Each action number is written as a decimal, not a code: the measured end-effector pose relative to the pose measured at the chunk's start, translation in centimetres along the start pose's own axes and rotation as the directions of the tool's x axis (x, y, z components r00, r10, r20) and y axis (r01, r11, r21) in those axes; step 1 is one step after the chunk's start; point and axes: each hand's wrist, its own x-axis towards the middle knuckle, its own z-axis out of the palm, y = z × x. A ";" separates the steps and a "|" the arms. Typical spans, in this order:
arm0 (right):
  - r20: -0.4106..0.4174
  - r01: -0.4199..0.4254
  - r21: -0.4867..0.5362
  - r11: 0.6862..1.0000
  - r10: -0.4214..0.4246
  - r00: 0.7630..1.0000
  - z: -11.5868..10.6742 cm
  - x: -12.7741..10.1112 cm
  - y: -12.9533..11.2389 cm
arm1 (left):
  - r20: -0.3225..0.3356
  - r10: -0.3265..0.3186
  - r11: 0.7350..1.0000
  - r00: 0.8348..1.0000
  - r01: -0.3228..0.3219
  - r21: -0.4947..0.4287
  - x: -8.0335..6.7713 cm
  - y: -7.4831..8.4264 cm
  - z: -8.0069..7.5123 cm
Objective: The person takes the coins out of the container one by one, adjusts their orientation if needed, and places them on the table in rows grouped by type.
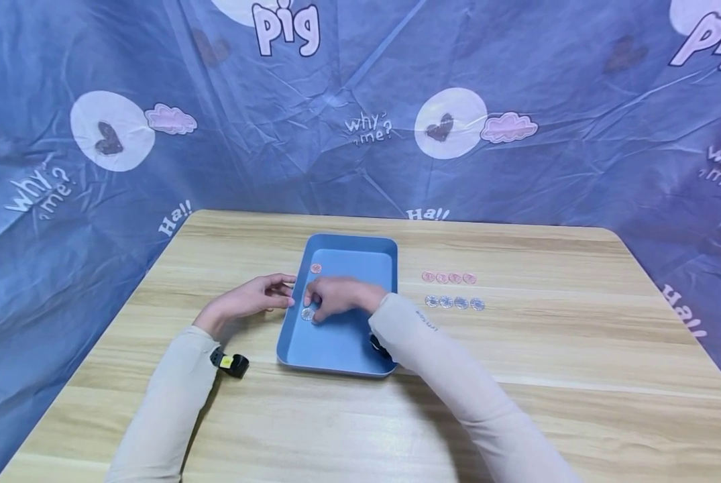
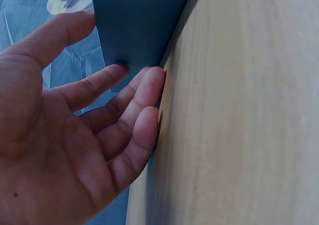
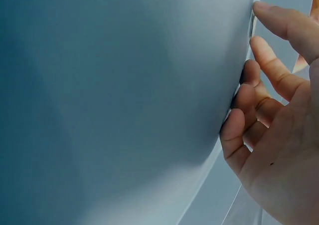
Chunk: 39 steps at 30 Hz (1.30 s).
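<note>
My right hand (image 1: pixel 339 295) reaches down inside a blue rectangular tray (image 1: pixel 342 364). Its thumb and index finger pinch the edges of a silver coin-like disc (image 1: pixel 308 313) lying flat on the tray floor; seen from the right wrist, that disc (image 3: pixel 252 25) is a thin edge between the two fingertips. Farther back in the tray lies a reddish coin-like disc (image 1: pixel 316 268). At the tray's left side is my left hand (image 1: pixel 254 297), with its thumb and index fingertip against the outer wall (image 2: pixel 134 25) and its other fingers loosely bent near the tabletop.
On the wooden table (image 1: pixel 577 322), right of the tray, several reddish discs (image 1: pixel 455 278) form a row. Nearer me runs a row of several silver discs (image 1: pixel 461 303). A blue printed cloth (image 1: pixel 360 168) hangs behind the table.
</note>
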 end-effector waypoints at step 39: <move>-0.025 0.020 -0.082 0.996 -0.022 0.999 0.4 -0.1 -0.5 | 0.006 0.007 1.000 1.000 -0.007 -0.014 0.1 0.0 0.0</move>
